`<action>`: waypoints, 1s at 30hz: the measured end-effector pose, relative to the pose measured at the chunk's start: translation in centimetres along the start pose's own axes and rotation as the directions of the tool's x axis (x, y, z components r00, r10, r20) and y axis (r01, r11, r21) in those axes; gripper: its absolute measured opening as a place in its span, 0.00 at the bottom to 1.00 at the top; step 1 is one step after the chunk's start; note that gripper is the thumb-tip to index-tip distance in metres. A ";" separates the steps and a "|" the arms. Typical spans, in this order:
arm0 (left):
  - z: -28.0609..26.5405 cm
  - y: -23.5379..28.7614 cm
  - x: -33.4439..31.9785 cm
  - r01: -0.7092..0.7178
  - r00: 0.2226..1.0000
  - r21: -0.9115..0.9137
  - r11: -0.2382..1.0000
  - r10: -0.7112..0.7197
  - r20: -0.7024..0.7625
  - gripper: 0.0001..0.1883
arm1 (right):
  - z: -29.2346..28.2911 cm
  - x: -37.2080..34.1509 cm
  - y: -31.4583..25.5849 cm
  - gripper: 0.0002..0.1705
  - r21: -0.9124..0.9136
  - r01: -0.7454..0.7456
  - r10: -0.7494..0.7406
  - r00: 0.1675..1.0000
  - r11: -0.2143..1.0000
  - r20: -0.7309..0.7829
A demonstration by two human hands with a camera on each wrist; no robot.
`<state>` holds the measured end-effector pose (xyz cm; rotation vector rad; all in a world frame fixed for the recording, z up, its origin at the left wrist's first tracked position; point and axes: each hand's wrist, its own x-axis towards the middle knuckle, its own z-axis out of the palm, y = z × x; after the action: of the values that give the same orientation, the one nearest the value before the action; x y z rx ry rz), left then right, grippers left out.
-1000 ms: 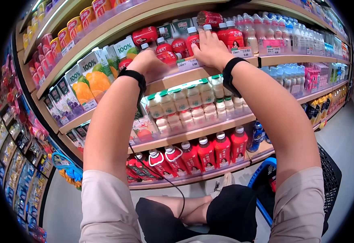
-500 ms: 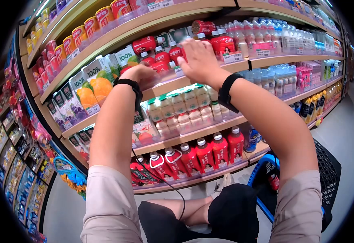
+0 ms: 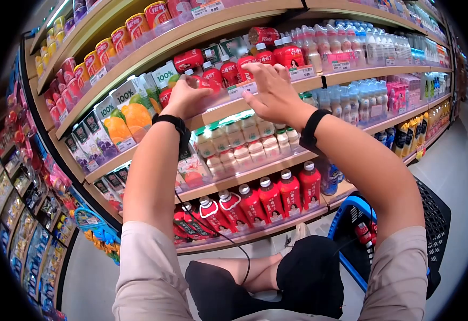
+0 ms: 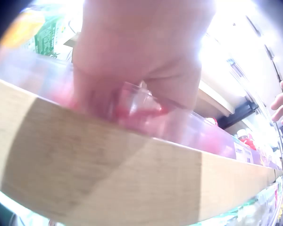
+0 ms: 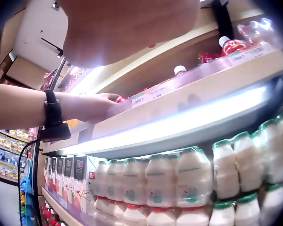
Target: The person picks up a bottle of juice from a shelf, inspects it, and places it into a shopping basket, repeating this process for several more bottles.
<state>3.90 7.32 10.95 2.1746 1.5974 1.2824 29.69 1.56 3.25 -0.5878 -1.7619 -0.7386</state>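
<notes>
Free room before the clear shelf lip (image 5: pixel 203 73), red bottles (image 3: pixel 228 73) apparently tight together behind

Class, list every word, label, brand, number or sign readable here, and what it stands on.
"100%": on the cartons with orange fruit, upper shelf.
Red bottles: lettering too small to read surely.
Price tags: digits too small.
Yellow-red cans: characters unclear.
Green-capped bottles: print blurred.
</notes>
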 end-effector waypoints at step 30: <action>15.7 -23.5 -41.4 0.625 0.756 -0.719 0.305 -0.006 0.655 0.42 | 11.7 -31.4 -22.4 0.34 0.586 -0.221 0.124 0.971 0.779 0.202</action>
<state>-4.44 -12.13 -34.47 1.1513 0.6629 0.8885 15.55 -6.16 -33.67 -0.3580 -1.9211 0.0305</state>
